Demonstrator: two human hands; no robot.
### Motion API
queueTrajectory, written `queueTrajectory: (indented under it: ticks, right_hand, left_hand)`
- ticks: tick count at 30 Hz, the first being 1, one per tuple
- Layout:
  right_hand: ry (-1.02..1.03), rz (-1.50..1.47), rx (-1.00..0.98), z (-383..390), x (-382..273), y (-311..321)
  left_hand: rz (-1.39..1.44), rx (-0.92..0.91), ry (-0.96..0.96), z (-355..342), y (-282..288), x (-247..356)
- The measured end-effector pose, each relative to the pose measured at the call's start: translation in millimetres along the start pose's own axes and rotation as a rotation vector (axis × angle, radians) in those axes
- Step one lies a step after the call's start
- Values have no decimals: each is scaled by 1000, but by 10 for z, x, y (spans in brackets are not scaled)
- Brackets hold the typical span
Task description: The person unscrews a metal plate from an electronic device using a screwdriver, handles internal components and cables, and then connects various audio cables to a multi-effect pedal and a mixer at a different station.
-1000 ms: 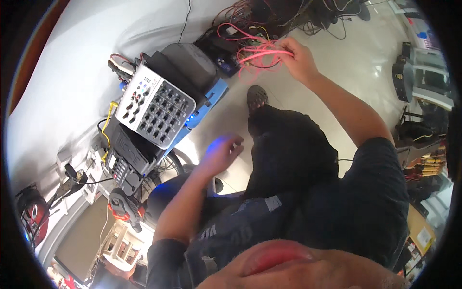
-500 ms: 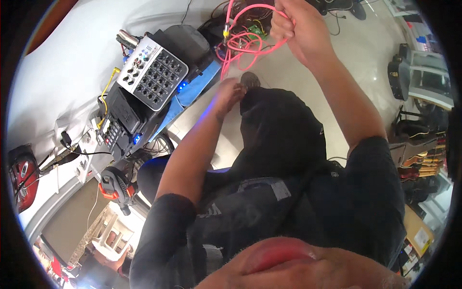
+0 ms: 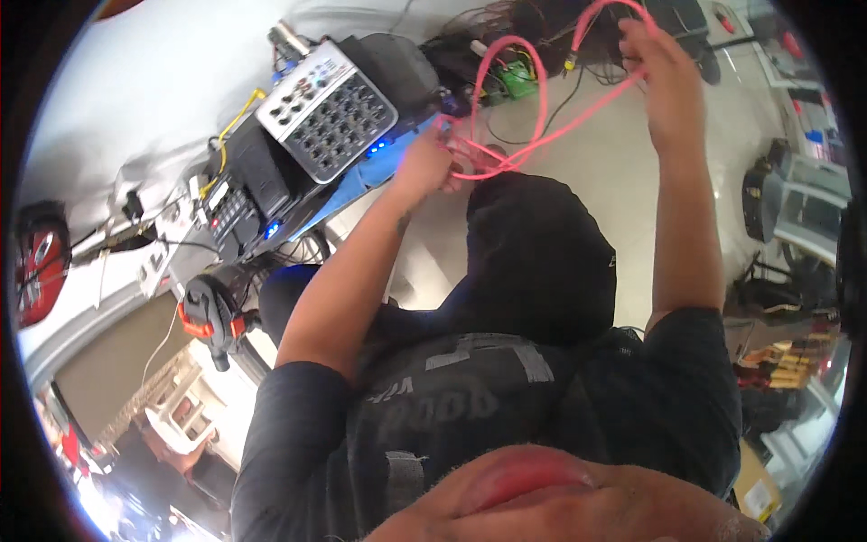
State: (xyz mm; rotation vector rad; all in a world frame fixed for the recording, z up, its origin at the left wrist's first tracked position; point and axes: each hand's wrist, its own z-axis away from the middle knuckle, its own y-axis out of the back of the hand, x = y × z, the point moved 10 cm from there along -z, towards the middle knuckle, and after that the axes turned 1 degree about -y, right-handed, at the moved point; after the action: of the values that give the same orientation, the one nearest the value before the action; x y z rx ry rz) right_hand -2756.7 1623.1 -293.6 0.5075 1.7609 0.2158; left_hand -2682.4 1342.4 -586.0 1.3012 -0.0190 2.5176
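Note:
A long pink cable point(image 3: 587, 109) runs slack between my two hands in several loose loops. My right hand point(image 3: 668, 77), raised at the upper right, is closed around one stretch of it. From that hand a short end arches over to the left and hangs down to a plug point(image 3: 570, 63) with a yellow band. Lower and to the left, my left hand point(image 3: 428, 163) grips the bunched loops, its fingers partly blurred. That hand is beside the blue cloth edge, above my dark-trousered knee.
A silver and black audio mixer point(image 3: 336, 113) stands on the left, with a black device point(image 3: 257, 169) and yellow cable point(image 3: 223, 135) beside it. Behind the loops lies a green circuit board point(image 3: 519, 79) among dark wires. A black and orange tool point(image 3: 212, 316) sits lower left. Guitars point(image 3: 786, 361) line the right.
My right hand has moved right, stretching the cable and swinging the plug end rightward. The tangled loops have opened wider. My left hand has shifted slightly and now has the loops at its fingers.

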Motion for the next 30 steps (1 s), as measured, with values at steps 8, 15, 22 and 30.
queueTrajectory:
  ticks: [8,15,22,30]
  right_hand:
    - [-64,-828,-280,309,-548,-501]
    - [-133,-891,-525,508,-870,-763]
    - [-42,-977,-549,249,-1293,-1065]
    - [-245,-1055,-782,711,-1654,-2870]
  left_hand:
    - [-772,246,-603,1855,418,1178]
    - [-944,705,-874,3144,1251,1595]
    - [-911,1293,-612,3626,3057,1489]
    - [-344,774,-298,2852,3646,986]
